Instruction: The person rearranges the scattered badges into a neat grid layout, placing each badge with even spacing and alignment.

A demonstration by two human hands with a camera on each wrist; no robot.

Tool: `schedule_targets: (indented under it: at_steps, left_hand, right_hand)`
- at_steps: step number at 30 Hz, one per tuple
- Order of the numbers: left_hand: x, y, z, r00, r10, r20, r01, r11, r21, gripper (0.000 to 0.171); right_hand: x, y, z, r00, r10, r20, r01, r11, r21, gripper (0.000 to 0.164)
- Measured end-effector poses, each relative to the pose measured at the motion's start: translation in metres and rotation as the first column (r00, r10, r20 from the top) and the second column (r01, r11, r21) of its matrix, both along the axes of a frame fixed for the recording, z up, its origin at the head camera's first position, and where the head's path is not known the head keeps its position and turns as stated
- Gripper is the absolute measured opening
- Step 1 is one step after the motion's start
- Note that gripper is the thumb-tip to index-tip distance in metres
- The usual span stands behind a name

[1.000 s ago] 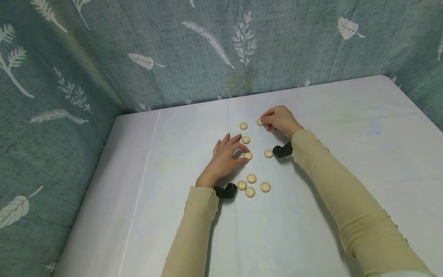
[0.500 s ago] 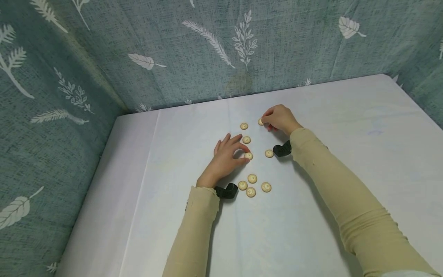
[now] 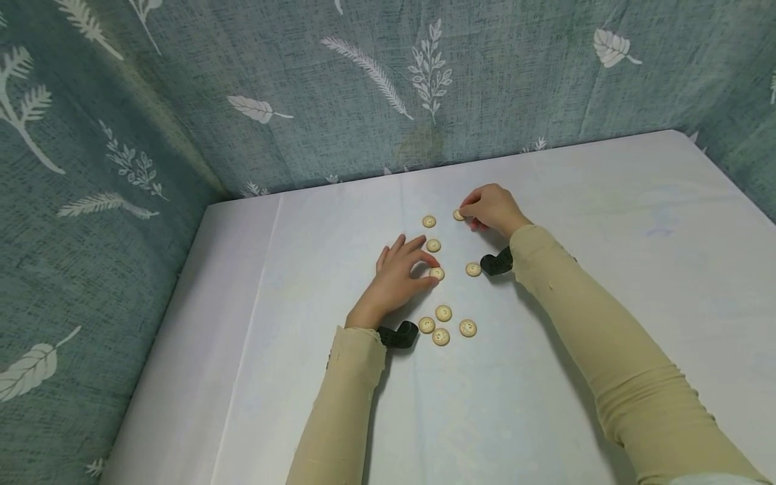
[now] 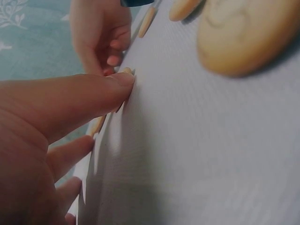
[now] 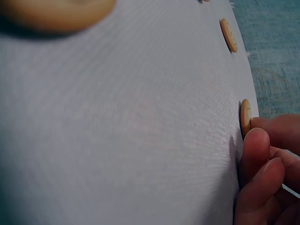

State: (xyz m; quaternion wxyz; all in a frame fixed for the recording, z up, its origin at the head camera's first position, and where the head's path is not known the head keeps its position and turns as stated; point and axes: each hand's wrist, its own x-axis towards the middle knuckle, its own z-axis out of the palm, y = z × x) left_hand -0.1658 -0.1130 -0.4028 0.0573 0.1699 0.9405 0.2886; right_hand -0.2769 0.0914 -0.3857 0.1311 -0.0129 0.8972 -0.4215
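Nearest, four round tan discs lie flat on a white bench, patterned faces up. Beyond, the left hand pinches a face-up disc, other fingers spread. Farther, the right hand, fingers bent, pinches a flat disc at its edge.

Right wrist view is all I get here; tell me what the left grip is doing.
Observer: The left grip pinches a disc.

Operator: Check for discs below that one in the head view.

Observer: There are four more discs there, three bunched together and one a little to the right.

Operator: Now tell me what is at the right cuff.

Observer: A black device juts out by the cuff of the right sleeve.
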Motion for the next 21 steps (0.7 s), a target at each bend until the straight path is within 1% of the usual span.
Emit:
schedule_targets:
  at_steps: [4,7,15,21]
  left_hand:
    - [0.0002,0.0003,-0.0006,1.000,-0.003,-0.002,0.003,1.000,-0.001,0.019]
    - [0.0002,-0.0001,-0.0014,1.000,-0.003,-0.006,0.003,1.000,0.004,0.019]
    - [-0.0001,0.0000,-0.0019,1.000,-0.004,-0.005,0.004,1.000,0.017,0.018]
    - [-0.0010,0.0005,-0.0001,1.000,-0.006,-0.001,0.006,1.000,0.015,0.017]
  right_hand:
    - [0.0008,0.0016,-0.0010,1.000,0.005,-0.010,-0.005,1.000,-0.006,0.019]
    - [0.0016,0.0020,-0.0010,1.000,0.002,-0.007,-0.002,0.999,-0.032,0.021]
    - [0.0023,0.0052,-0.0003,1.000,0.016,0.026,-0.013,0.996,-0.091,0.024]
    - [0.0053,0.0088,-0.0001,0.998,0.016,0.058,-0.007,0.988,-0.157,0.031]
